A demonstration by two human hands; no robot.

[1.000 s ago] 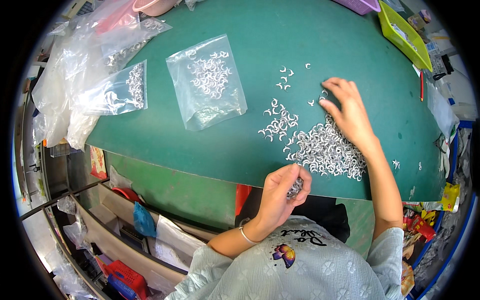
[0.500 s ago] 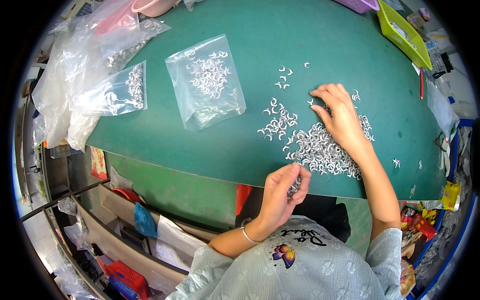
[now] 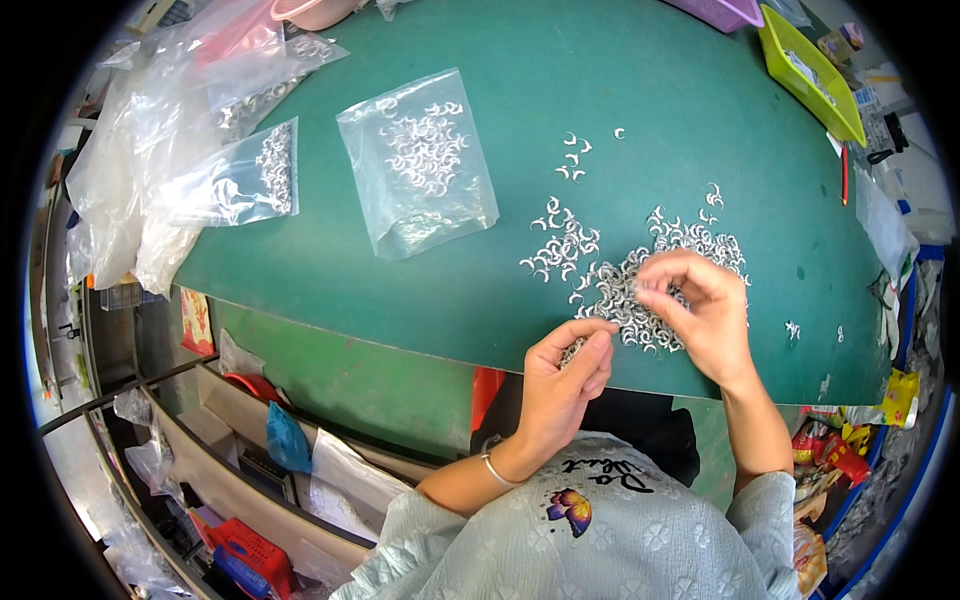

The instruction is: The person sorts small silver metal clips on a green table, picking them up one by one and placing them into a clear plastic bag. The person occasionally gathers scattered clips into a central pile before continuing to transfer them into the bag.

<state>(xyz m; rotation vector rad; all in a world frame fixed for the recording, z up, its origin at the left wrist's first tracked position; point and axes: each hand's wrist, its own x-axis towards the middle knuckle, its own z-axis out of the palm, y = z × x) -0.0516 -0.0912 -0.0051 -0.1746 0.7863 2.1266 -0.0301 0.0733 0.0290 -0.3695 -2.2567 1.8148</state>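
My left hand (image 3: 572,375) is curled closed at the table's near edge around several small silver crescent-shaped pieces, partly visible between thumb and fingers. Over the main pile of silver crescent pieces (image 3: 620,305) is my right hand (image 3: 705,310), its thumb and fingertips brought together; whatever is between them is too small to make out. The hand and wrist hide part of the pile. A smaller cluster of the same pieces (image 3: 565,248) lies just left of the pile, and several single ones (image 3: 573,160) are scattered farther back.
On the left lie a flat clear bag of crescent pieces (image 3: 418,215), a second filled clear bag (image 3: 225,190) and loose plastic sheeting (image 3: 125,150). A lime-green basket (image 3: 850,118) and a purple basket (image 3: 715,10) stand at the back right, near a red pen (image 3: 845,178).
My right hand has come back toward me from beyond the pile, uncovering crescent pieces on its far side, and its fingertips have closed together. My left hand has shifted slightly left.
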